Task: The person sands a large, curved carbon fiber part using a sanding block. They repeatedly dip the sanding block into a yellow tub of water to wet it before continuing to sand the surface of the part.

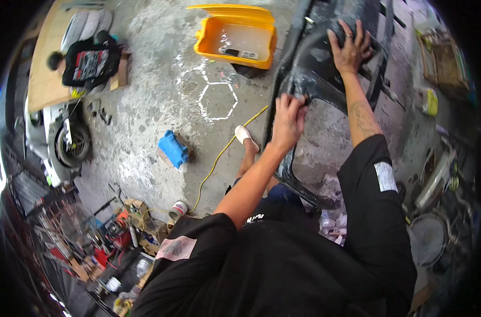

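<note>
A large black carbon-fibre panel [317, 71] with cut-out openings stands at the upper right, in front of me. My left hand [290, 119] is at its near-left edge, fingers curled and pressed together; whatever they grip is too small or hidden to name. My right hand [350, 50] lies higher up on the panel, fingers spread over its dark surface, with a ring on one finger.
A yellow bin [235, 26] with cloudy liquid, a blue bundle [173, 149] and a yellow hose [214, 169] lie on the floor. A co-worker [90, 63] bends by a wooden board [42, 84] and a wheel [71, 142]. Cluttered tools [103, 253] lie lower left.
</note>
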`<move>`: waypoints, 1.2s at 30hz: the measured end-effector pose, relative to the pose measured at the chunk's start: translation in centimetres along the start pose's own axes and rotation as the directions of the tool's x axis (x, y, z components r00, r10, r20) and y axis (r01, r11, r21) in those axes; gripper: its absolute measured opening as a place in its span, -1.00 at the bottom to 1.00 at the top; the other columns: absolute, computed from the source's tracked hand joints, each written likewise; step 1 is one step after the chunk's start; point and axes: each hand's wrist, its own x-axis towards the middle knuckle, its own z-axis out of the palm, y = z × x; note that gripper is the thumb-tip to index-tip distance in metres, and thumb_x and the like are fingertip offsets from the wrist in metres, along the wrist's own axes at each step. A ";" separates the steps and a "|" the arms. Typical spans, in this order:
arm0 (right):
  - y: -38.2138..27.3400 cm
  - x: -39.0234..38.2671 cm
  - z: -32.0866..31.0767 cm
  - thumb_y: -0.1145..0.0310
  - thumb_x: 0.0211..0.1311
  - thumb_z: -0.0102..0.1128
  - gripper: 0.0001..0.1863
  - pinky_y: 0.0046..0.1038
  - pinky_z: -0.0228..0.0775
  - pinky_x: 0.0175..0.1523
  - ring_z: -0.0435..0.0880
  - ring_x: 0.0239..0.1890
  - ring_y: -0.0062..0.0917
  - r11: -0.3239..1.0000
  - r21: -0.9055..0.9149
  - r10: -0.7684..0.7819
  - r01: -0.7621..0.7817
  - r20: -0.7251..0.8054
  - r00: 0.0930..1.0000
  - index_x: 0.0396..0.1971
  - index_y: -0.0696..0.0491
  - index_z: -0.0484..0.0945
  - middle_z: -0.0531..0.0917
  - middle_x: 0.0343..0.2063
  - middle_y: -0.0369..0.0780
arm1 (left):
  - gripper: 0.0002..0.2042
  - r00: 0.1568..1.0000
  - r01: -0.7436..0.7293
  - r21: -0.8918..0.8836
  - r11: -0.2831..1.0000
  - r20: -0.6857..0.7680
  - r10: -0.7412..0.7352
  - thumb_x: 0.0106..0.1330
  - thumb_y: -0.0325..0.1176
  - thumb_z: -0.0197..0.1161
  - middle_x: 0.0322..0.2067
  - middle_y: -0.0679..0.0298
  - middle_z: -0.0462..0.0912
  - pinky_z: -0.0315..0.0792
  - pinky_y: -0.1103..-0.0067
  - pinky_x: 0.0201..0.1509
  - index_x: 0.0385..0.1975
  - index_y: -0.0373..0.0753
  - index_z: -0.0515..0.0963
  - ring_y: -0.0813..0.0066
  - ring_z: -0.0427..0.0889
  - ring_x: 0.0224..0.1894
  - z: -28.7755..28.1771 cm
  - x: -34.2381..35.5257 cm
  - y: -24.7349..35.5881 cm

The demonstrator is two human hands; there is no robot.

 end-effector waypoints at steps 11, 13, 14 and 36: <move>-0.3 0.4 0.4 -0.40 0.31 0.19 -0.36 0.53 -0.28 0.43 -0.03 0.60 0.01 0.980 0.199 -0.012 0.025 -0.066 0.998 0.36 -0.61 0.44 0.13 0.57 -0.39 | -0.66 0.997 -0.076 0.016 0.997 -0.028 0.076 0.26 -0.58 0.38 -0.16 0.04 0.51 0.42 0.22 0.00 0.04 -0.29 0.59 -0.02 0.48 -0.11 0.7 1.3 -0.6; -0.8 -0.5 0.6 -0.40 0.30 0.19 -0.36 0.53 -0.27 0.43 -0.03 0.60 0.01 0.982 0.190 0.022 -0.018 -0.019 1.000 0.35 -0.60 0.44 0.13 0.56 -0.39 | -0.64 0.997 -0.077 0.027 0.997 0.006 0.077 0.24 -0.60 0.36 -0.18 0.04 0.50 0.41 0.22 -0.04 0.06 -0.29 0.58 -0.01 0.47 -0.13 0.1 -1.2 -0.8; -0.4 -0.8 0.5 -0.40 0.30 0.20 -0.37 0.53 -0.26 0.43 -0.03 0.60 0.01 0.982 0.179 0.061 -0.065 0.029 0.998 0.34 -0.60 0.45 0.14 0.56 -0.39 | -0.64 0.997 -0.057 0.022 0.998 0.050 0.056 0.24 -0.60 0.36 -0.18 0.04 0.50 0.41 0.23 -0.05 0.06 -0.29 0.58 0.00 0.47 -0.14 -0.4 -3.7 -1.0; -1.8 0.0 -1.4 -0.17 0.29 0.33 -0.39 0.31 -0.20 0.52 0.08 0.56 0.04 0.991 0.113 0.074 -0.075 0.010 0.997 0.30 -0.29 0.54 0.23 0.55 -0.21 | -0.64 0.988 -0.115 0.041 0.993 0.106 0.110 0.25 -0.61 0.35 -0.19 0.04 0.50 0.42 0.21 -0.06 0.05 -0.29 0.57 -0.03 0.48 -0.13 -0.4 -1.6 -0.6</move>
